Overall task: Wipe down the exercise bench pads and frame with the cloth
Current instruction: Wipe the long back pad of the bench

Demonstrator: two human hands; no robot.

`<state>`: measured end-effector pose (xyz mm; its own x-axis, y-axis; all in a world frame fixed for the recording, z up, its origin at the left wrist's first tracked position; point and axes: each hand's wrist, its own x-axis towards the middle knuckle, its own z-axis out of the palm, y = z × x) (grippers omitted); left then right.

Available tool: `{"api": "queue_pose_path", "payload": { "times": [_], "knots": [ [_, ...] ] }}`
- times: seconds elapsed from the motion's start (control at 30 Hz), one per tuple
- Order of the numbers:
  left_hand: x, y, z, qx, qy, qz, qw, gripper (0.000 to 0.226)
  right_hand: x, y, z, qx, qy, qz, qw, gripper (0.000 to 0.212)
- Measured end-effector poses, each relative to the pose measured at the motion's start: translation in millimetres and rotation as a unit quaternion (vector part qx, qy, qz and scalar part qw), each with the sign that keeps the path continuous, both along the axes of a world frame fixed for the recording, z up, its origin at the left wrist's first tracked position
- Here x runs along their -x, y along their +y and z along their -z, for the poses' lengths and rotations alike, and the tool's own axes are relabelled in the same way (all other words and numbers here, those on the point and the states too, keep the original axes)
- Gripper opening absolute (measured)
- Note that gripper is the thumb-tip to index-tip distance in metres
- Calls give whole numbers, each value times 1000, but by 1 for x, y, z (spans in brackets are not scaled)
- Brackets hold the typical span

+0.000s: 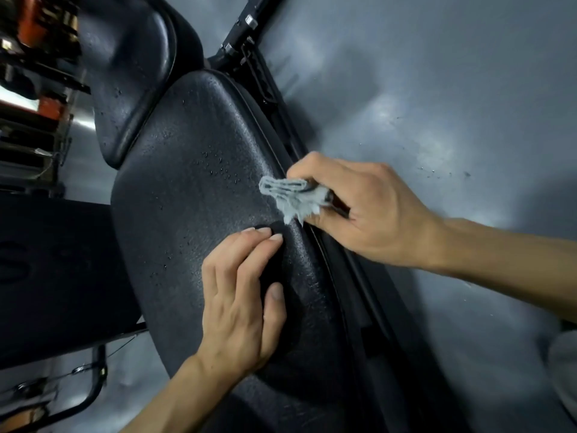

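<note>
**Cloth at the right edge of the wet bench pad**

Right hand (368,214) curled around a bunched pale grey cloth (292,198), with a dark object pinched alongside it in the same grip; what that object is, impossible to tell. Cloth pressed against the right edge of the large black bench pad (193,189), just beside the piping that runs along the seam. Left hand (240,295) lying on the same pad, closer to the camera, fingers loosely bent with the tips touching the textured surface, thumb resting along the side, holding nothing. Hands near each other but apart. Scattered water droplets (218,167) across the middle of the pad. Second, narrower black pad (131,73) beyond it, tilted away. Black metal frame (240,32) reaching out past the far end of the pads. Grey floor (437,89) on the right.
</note>
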<state>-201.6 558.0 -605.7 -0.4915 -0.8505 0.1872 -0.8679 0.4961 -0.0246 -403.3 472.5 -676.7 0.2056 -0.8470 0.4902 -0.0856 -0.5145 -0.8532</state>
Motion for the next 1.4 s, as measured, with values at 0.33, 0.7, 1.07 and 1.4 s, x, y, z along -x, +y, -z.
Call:
{"api": "queue_pose_path", "payload": {
  "times": [0.33,0.7,1.07,1.4],
  "knots": [
    [0,2,0,5,23,-18,1000,47,12,45,9,204,127,-61,969,17],
    [-1,0,-1,-5,4,-28,1000,51,11,36,6,193,131,-69,970,19],
    [-3,-1,-1,0,-10,-23,1000,54,2,20,13,156,87,-5,984,27],
    [-4,-1,1,4,-1,-17,1000,54,-5,-38,3,97,94,30,990,30]
  ]
}}
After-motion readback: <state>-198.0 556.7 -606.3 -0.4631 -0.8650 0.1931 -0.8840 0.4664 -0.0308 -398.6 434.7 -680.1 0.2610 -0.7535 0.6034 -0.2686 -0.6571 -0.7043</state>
